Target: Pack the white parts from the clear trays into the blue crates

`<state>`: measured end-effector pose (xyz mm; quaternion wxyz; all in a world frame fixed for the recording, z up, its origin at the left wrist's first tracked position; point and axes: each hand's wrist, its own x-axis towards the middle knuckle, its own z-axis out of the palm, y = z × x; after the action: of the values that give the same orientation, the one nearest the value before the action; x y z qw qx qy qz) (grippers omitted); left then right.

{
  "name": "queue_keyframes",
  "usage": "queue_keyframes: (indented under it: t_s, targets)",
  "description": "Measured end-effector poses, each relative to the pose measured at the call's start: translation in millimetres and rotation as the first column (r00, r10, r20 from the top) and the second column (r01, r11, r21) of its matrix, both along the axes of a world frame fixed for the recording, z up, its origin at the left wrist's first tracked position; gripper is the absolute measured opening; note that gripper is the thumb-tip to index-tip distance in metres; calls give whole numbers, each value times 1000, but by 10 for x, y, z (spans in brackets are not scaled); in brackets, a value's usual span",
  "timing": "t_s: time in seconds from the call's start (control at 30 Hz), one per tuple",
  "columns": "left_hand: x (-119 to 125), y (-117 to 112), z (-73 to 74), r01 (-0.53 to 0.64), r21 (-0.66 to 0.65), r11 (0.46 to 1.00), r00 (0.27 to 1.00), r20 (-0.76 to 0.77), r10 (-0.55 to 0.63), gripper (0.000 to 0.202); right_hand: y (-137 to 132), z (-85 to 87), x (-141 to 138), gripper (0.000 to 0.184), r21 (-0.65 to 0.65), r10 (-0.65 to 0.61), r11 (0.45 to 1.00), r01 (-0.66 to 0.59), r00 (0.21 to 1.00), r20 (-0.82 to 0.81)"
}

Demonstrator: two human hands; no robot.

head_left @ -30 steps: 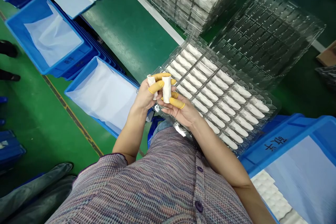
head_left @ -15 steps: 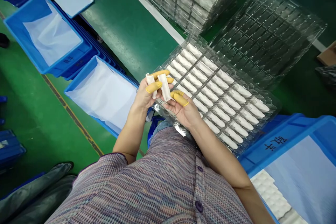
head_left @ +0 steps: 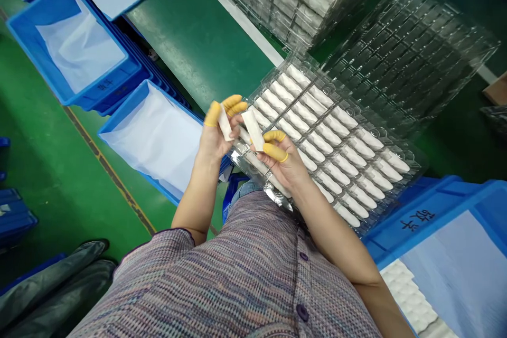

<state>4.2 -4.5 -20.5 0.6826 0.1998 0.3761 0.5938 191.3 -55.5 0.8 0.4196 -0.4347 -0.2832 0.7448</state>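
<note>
Yellow finger cots cover fingertips on both hands. My left hand [head_left: 216,134] holds a small white rectangular piece [head_left: 225,122] upright between thumb and fingers. A second flat white piece [head_left: 253,129] is pinched in my right hand [head_left: 282,161], thumb and index on its lower right end. The two pieces are apart, side by side. Just beyond and right of the hands lies a clear plastic tray [head_left: 283,112], its slots filled with rows of similar white pieces [head_left: 328,129]. Part of the tray's near left edge is hidden by my hands.
Filled clear trays [head_left: 293,16] are stacked at the back; other clear trays [head_left: 415,53] stand right of them. Lined blue bins [head_left: 63,97] sit to the left. At lower right, another blue bin [head_left: 396,243] holds white pieces [head_left: 410,293]. A green worktop [head_left: 202,37] runs behind.
My hands have moved apart, so the gap between the two white pieces is wider. My left hand has turned, and its fingers have shifted up and left. The tray stays in place.
</note>
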Motion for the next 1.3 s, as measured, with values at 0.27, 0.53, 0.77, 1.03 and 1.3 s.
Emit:
queue_keyframes:
  t_s: [0.27, 0.53, 0.77, 1.03, 1.3]
  targets:
    - [-365, 201, -261, -355, -146, 923, 932, 23, 362, 23, 115, -60, -240, 21, 273, -36, 709, -651, 353, 935]
    - [-252, 255, -348, -428, -192, 883, 899, 11, 438, 20, 286, -105, -348, 20, 156, -72, 484, -861, 138, 988]
    - [-189, 268, -291, -457, -218, 862, 879, 35, 475, 22, 284, -201, -333, 26, 174, -127, 422, -890, 132, 983]
    - [-197, 250, -430, -470, -45, 882, 879, -113, 463, 19, 255, -268, -46, 23, 456, -80, 692, -560, 569, 819]
    - [146, -175, -46, -9, 208, 978, 985, -168, 45, 52, -116, -69, 515, 40, 19, 25, 999, -26, 998, 62]
